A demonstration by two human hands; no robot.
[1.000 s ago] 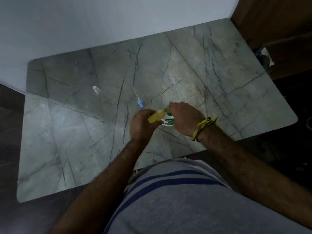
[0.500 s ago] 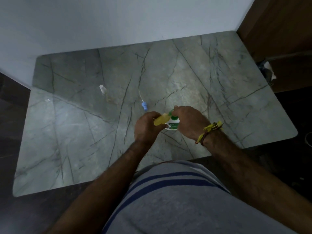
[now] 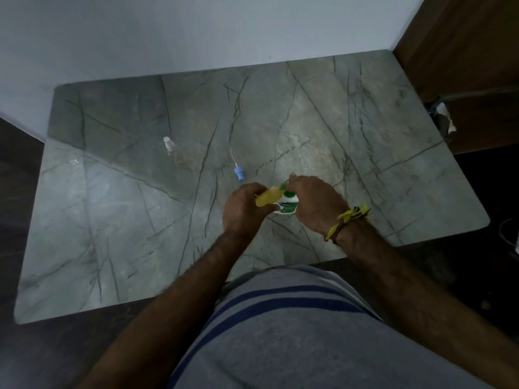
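Yellow bottle (image 3: 268, 198) meets white-and-green bottle (image 3: 287, 206) above the table (image 3: 365, 136), front centre. Left hand (image 3: 244, 211) curls round the former; right hand (image 3: 316, 203) pinches the latter's top, hiding the junction. Blue nozzle (image 3: 239, 174) lies at 11 o'clock; the clear item (image 3: 168, 144) beyond it is indistinct.

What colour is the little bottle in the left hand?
Yellow; the small bottle in the left hand shows best in the head view.
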